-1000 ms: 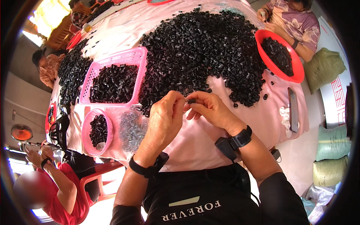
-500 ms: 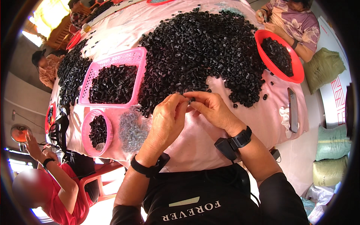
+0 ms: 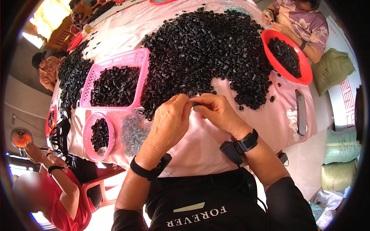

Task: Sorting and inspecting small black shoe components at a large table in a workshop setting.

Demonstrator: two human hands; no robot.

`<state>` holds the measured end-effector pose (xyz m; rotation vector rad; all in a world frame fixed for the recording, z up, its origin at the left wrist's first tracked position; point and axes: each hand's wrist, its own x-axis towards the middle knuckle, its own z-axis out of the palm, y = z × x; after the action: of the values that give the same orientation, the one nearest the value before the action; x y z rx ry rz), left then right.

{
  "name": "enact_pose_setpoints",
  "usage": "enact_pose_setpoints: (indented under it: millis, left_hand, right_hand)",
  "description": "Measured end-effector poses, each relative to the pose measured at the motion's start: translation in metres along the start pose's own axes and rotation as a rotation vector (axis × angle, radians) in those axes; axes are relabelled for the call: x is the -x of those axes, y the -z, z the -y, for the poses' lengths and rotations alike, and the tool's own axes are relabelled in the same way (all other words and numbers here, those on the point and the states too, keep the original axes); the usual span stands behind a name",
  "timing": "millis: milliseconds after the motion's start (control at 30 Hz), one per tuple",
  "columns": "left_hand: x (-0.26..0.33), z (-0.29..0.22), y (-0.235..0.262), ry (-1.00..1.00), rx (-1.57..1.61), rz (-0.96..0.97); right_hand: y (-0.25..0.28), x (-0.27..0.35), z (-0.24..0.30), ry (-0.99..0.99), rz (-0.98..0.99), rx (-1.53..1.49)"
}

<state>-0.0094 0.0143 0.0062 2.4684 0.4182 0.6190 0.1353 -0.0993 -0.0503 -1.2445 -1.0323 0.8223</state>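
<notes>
My left hand (image 3: 171,119) and my right hand (image 3: 220,112) meet at the near edge of a large heap of small black plastic pieces (image 3: 208,54). Between thumb and forefinger, my right hand pinches a small black plastic piece (image 3: 195,104). The fingertips of my left hand are pressed together right beside that piece; whatever they hold is too small to make out. Left of my left wrist lies a pile of tiny clear or silvery bits (image 3: 135,131), too fine to identify.
A pink rectangular basket (image 3: 145,77) and a round pink tub (image 3: 87,134), both with black pieces, stand at left. A red basin (image 3: 306,77) is at far right, above a dark flat phone-like object (image 3: 300,111). Other people sit around the pink-covered table (image 3: 254,134).
My left hand and forearm have shifted slightly left, and the black piece sits a little lower against my right fingers. The red-shirted person at left has lowered a raised hand.
</notes>
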Motion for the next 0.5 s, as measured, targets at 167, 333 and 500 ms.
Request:
enact_pose_setpoints:
  millis: [167, 333, 500]
  left_hand:
    - [-0.006, -0.006, 0.003, -0.071, -0.11, 0.019]
    - [-0.009, -0.004, 0.0, -0.101, -0.159, -0.018]
    - [-0.011, -0.007, -0.006, -0.048, -0.016, -0.123]
  right_hand:
    - [0.0, 0.0, 0.0, -0.01, 0.007, 0.056]
    - [0.001, 0.001, 0.0, -0.074, -0.024, -0.009]
    - [0.001, -0.001, 0.008, -0.108, -0.088, -0.108]
